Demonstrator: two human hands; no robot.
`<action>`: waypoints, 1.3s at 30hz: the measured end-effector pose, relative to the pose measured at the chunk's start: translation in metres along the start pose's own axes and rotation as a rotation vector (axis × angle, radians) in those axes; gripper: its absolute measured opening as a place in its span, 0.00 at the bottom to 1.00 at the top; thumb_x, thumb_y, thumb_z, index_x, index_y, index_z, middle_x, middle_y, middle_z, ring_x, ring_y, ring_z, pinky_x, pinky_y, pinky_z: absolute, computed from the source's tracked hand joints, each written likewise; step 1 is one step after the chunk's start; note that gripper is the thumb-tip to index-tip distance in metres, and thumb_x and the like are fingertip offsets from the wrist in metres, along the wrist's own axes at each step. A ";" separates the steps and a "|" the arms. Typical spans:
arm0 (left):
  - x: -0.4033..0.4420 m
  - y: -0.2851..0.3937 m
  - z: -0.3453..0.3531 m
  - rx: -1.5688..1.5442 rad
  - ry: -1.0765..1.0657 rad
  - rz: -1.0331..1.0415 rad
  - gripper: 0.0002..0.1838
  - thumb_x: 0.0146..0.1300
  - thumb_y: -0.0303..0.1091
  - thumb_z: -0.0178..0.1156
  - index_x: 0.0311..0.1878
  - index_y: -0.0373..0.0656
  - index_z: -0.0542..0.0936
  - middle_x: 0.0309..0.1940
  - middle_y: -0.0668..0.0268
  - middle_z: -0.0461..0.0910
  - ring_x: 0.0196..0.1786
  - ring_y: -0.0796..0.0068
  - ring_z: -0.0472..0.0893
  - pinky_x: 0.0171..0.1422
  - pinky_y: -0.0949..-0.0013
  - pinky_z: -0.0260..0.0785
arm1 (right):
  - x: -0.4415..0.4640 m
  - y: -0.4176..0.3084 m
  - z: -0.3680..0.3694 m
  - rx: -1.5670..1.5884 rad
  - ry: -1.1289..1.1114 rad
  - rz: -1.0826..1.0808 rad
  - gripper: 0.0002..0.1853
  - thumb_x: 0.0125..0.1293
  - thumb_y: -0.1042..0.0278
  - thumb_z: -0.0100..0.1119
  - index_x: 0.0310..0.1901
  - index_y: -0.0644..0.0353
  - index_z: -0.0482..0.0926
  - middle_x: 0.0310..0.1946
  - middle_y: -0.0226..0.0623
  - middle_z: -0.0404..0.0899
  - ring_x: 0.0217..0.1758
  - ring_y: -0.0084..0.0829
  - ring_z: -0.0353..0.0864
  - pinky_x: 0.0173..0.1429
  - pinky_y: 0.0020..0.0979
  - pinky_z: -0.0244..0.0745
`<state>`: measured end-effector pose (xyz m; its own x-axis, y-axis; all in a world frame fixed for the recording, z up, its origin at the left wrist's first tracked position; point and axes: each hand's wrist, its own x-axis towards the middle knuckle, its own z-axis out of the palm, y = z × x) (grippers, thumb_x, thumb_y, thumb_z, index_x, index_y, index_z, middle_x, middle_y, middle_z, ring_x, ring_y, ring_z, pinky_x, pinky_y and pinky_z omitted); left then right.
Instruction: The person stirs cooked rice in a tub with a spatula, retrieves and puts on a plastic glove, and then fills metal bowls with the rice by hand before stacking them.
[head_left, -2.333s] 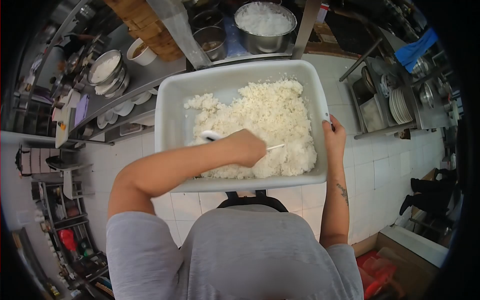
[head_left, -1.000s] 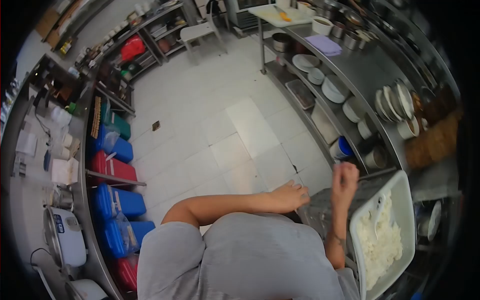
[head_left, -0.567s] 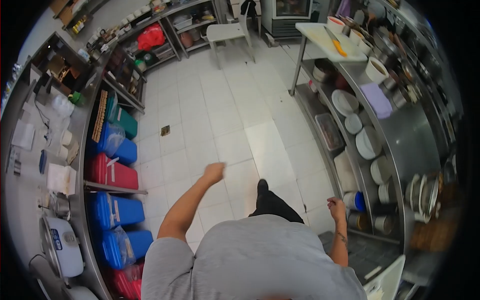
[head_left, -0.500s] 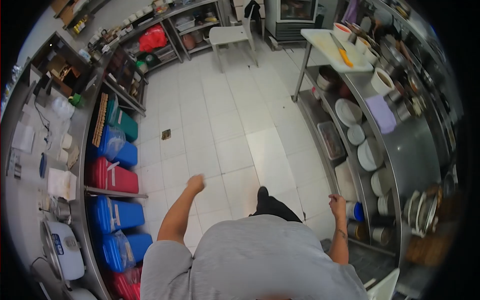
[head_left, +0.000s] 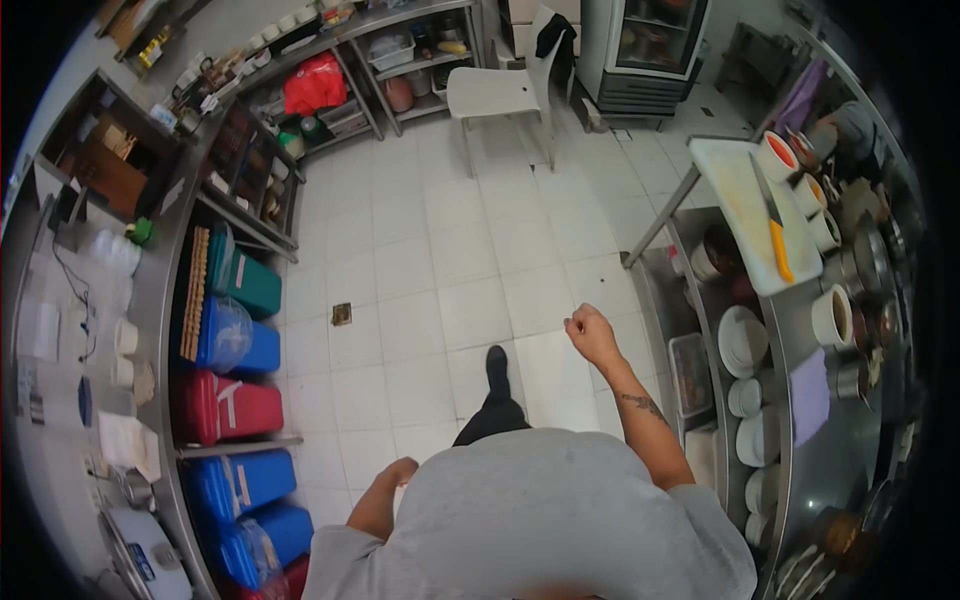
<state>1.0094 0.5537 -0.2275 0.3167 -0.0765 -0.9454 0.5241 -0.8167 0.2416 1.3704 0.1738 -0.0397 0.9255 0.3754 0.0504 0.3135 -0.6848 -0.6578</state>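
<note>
My right hand (head_left: 592, 333) swings out in front of my body above the tiled floor, its fingers curled in, with nothing visible in them. Low at my left side is my left hand (head_left: 402, 472), partly hidden by my arm and slightly blurred, so its fingers do not show clearly. Neither hand touches anything that I can see. To the right of my right hand stands a steel counter with stacked white plates (head_left: 742, 340) on its lower shelf. On its top lie a white cutting board (head_left: 735, 190) and a yellow-handled knife (head_left: 778, 240).
Blue bins (head_left: 245, 483), a red bin (head_left: 232, 406) and a green bin (head_left: 247, 283) line the left under a steel counter. A white chair (head_left: 495, 92) and a glass-door fridge (head_left: 650, 50) stand ahead. A floor drain (head_left: 342, 314) lies left of centre.
I have stepped forward, so the chair and cutting board look nearer. My right hand has swung forward, its fingers more curled, while my left hand has dropped back toward my body.
</note>
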 end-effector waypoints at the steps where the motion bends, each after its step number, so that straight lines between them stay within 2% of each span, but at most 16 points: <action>1: 0.009 0.001 -0.031 -0.126 0.154 -0.008 0.18 0.52 0.38 0.55 0.29 0.28 0.80 0.33 0.42 0.80 0.32 0.51 0.82 0.32 0.53 0.75 | 0.025 0.019 0.014 0.018 0.021 0.008 0.07 0.60 0.69 0.58 0.33 0.65 0.80 0.33 0.45 0.77 0.36 0.40 0.78 0.38 0.36 0.74; 2: 0.017 0.005 -0.069 -0.251 0.313 -0.010 0.17 0.53 0.36 0.53 0.30 0.28 0.80 0.33 0.42 0.80 0.33 0.50 0.83 0.34 0.52 0.75 | 0.054 0.033 0.018 0.034 0.047 0.012 0.07 0.59 0.71 0.58 0.35 0.65 0.80 0.36 0.46 0.77 0.36 0.38 0.79 0.39 0.34 0.75; 4: 0.030 0.008 -0.152 0.200 0.424 0.225 0.13 0.56 0.30 0.50 0.34 0.29 0.80 0.36 0.42 0.80 0.40 0.46 0.82 0.44 0.50 0.74 | 0.090 0.049 0.009 0.008 0.011 0.108 0.09 0.59 0.72 0.59 0.41 0.64 0.80 0.39 0.46 0.77 0.37 0.38 0.79 0.42 0.33 0.76; 8: 0.084 0.018 -0.339 0.391 0.507 0.132 0.13 0.54 0.29 0.51 0.37 0.34 0.81 0.38 0.45 0.82 0.43 0.46 0.81 0.47 0.50 0.74 | 0.167 0.082 -0.022 0.117 0.052 0.272 0.15 0.58 0.73 0.60 0.49 0.63 0.79 0.40 0.45 0.78 0.39 0.37 0.80 0.45 0.32 0.76; 11: 0.074 0.100 -0.470 0.267 0.642 -0.046 0.13 0.52 0.27 0.52 0.40 0.33 0.80 0.41 0.45 0.81 0.46 0.44 0.80 0.51 0.52 0.74 | 0.205 0.084 -0.050 0.133 0.208 0.328 0.14 0.59 0.73 0.60 0.48 0.63 0.79 0.39 0.43 0.80 0.38 0.32 0.79 0.45 0.30 0.75; 15: 0.099 0.224 -0.589 0.076 0.837 0.337 0.11 0.58 0.31 0.50 0.37 0.34 0.79 0.38 0.44 0.80 0.44 0.42 0.79 0.49 0.51 0.73 | 0.265 0.139 -0.059 0.319 0.339 0.409 0.12 0.62 0.71 0.58 0.45 0.65 0.79 0.34 0.34 0.80 0.36 0.25 0.76 0.42 0.27 0.72; 21: 0.166 0.306 -0.653 0.055 0.626 0.311 0.15 0.61 0.37 0.49 0.37 0.35 0.79 0.38 0.45 0.81 0.44 0.43 0.79 0.50 0.50 0.72 | 0.434 0.199 -0.141 0.509 0.491 0.510 0.10 0.64 0.65 0.56 0.42 0.61 0.81 0.32 0.28 0.79 0.35 0.22 0.75 0.39 0.24 0.68; 24: 0.183 0.276 -0.671 0.381 0.484 0.144 0.14 0.60 0.36 0.52 0.38 0.34 0.81 0.41 0.48 0.81 0.46 0.46 0.80 0.51 0.51 0.73 | 0.559 0.196 -0.183 0.515 0.485 0.440 0.13 0.65 0.57 0.57 0.42 0.57 0.81 0.33 0.26 0.78 0.36 0.21 0.74 0.40 0.25 0.67; 26: 0.234 0.211 -0.686 0.544 0.439 0.221 0.11 0.56 0.34 0.56 0.34 0.36 0.83 0.40 0.49 0.81 0.44 0.48 0.81 0.50 0.54 0.74 | 0.648 0.198 -0.205 0.477 0.440 0.358 0.14 0.65 0.54 0.58 0.42 0.56 0.81 0.33 0.26 0.78 0.37 0.20 0.74 0.40 0.25 0.67; 28: 0.194 0.215 -0.718 0.917 0.296 0.250 0.08 0.52 0.32 0.59 0.30 0.41 0.84 0.38 0.53 0.83 0.42 0.54 0.82 0.46 0.58 0.76 | 0.732 0.198 -0.215 0.443 0.401 0.282 0.16 0.64 0.52 0.58 0.41 0.57 0.80 0.32 0.25 0.78 0.37 0.19 0.73 0.40 0.25 0.66; 30: 0.194 0.200 -0.731 0.836 0.207 0.110 0.05 0.49 0.32 0.61 0.28 0.46 0.85 0.32 0.60 0.84 0.38 0.61 0.83 0.42 0.59 0.77 | 0.811 0.191 -0.217 0.429 0.370 0.243 0.18 0.65 0.53 0.58 0.44 0.62 0.79 0.36 0.31 0.79 0.40 0.23 0.74 0.46 0.26 0.67; 31: 0.198 0.192 -0.738 0.514 0.122 -0.002 0.05 0.47 0.33 0.64 0.29 0.48 0.85 0.27 0.65 0.84 0.33 0.64 0.83 0.37 0.57 0.76 | 0.849 0.188 -0.220 0.416 0.344 0.240 0.19 0.66 0.55 0.57 0.47 0.66 0.78 0.39 0.36 0.80 0.44 0.27 0.76 0.51 0.28 0.69; 33: 0.212 0.184 -0.755 0.441 0.107 0.037 0.06 0.49 0.35 0.64 0.30 0.47 0.85 0.28 0.66 0.84 0.31 0.66 0.84 0.37 0.59 0.77 | 0.923 0.200 -0.214 0.319 0.360 0.222 0.25 0.65 0.51 0.58 0.52 0.67 0.75 0.46 0.43 0.79 0.51 0.34 0.76 0.57 0.31 0.68; 35: 0.202 0.200 -0.770 0.187 0.040 -0.178 0.06 0.51 0.36 0.62 0.30 0.46 0.85 0.29 0.66 0.85 0.31 0.67 0.84 0.37 0.58 0.77 | 0.992 0.226 -0.200 0.154 0.334 0.280 0.35 0.63 0.46 0.58 0.62 0.66 0.69 0.58 0.54 0.72 0.62 0.46 0.71 0.65 0.38 0.64; 38: 0.238 0.198 -0.820 0.496 0.178 0.044 0.08 0.51 0.33 0.60 0.30 0.40 0.84 0.27 0.63 0.84 0.23 0.70 0.83 0.26 0.64 0.75 | 1.064 0.271 -0.173 0.102 0.376 0.316 0.36 0.63 0.47 0.57 0.65 0.66 0.65 0.63 0.56 0.67 0.66 0.50 0.67 0.69 0.40 0.61; 39: 0.235 0.210 -0.842 0.176 0.239 -0.039 0.07 0.51 0.32 0.60 0.31 0.39 0.83 0.26 0.63 0.84 0.23 0.69 0.83 0.25 0.64 0.75 | 1.074 0.271 -0.168 0.116 0.361 0.384 0.35 0.64 0.48 0.57 0.64 0.67 0.65 0.62 0.56 0.68 0.66 0.50 0.67 0.68 0.39 0.61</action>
<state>1.8592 0.8457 -0.2146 0.4872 0.0772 -0.8698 0.4012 -0.9045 0.1445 2.4850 0.2864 -0.0383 0.9895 -0.1410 0.0319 -0.0681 -0.6491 -0.7577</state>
